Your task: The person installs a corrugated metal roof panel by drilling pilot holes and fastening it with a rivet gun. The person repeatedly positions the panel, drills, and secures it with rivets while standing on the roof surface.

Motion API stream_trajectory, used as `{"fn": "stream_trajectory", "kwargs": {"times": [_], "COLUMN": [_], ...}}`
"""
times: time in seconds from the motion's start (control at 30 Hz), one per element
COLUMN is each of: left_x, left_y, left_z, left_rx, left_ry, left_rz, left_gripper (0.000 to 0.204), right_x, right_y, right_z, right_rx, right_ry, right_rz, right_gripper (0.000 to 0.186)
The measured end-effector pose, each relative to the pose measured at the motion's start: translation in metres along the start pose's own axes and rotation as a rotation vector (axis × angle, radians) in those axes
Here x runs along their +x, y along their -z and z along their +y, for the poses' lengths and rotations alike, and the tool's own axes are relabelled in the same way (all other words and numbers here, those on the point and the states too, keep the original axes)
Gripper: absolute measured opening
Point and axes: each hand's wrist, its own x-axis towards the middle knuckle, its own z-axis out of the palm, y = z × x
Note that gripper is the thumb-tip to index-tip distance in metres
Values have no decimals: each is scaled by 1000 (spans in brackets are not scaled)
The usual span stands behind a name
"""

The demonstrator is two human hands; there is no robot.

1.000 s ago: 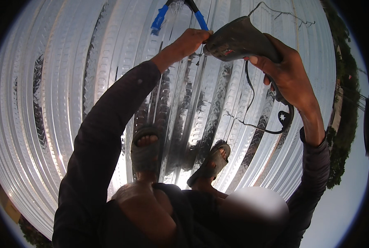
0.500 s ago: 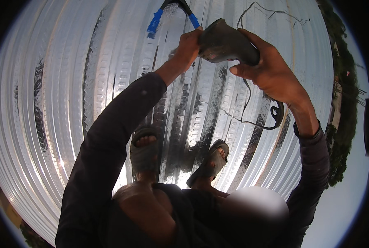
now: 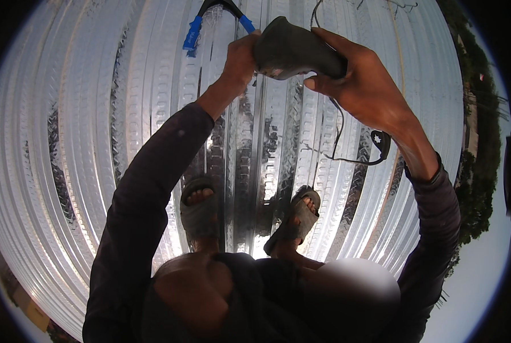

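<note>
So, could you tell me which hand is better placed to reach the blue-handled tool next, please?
Probably the left hand: it appears close beside one blue handle, while the right hand, farther off, holds the dark power tool.

Right hand [image 3: 364, 86] grips a dark power drill [image 3: 298, 52] from the right. Left hand [image 3: 241, 62] at drill's opposite end; grip hidden. Blue-handled tool [image 3: 192, 33] rests on ribbed metal sheeting [image 3: 152, 86], one handle meeting left hand. Dark cord [image 3: 358, 162] loops below; sandalled feet [image 3: 200, 216] on sheeting.
</note>
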Motion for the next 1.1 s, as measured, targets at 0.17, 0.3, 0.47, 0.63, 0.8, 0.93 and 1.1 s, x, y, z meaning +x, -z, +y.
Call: {"fn": "stream_trajectory", "kwargs": {"times": [0.17, 0.3, 0.47, 0.63, 0.8, 0.93, 1.1], "left_x": [10, 5, 1, 26, 24, 50, 94], "left_y": [-6, 9, 9, 14, 2, 8, 1], "left_z": [3, -48, -75, -77, -83, -68, -24], "left_rx": [-121, 882, 1423, 1556, 1616, 1644, 1390], "left_ry": [221, -81, -285, -516, -432, -274, -167], "left_rz": [-53, -165, -581, -830, -895, -748, -726], "left_gripper": [23, 30, 20, 12, 14, 19, 27], "right_x": [-22, -60, -117, -161, -202, -232, -254], "right_y": [29, 57, 86, 98, 98, 88, 86], "right_z": [2, 5, 21, 55, 79, 101, 106], "right_rx": [158, 260, 151, 150, 258, 228, 364], "right_ry": [-272, -359, -554, -581, -713, -776, -872], "right_rz": [0, 197, 324, 437, 497, 567, 605], "right_gripper": [57, 59, 63, 63, 63, 60, 52]}}
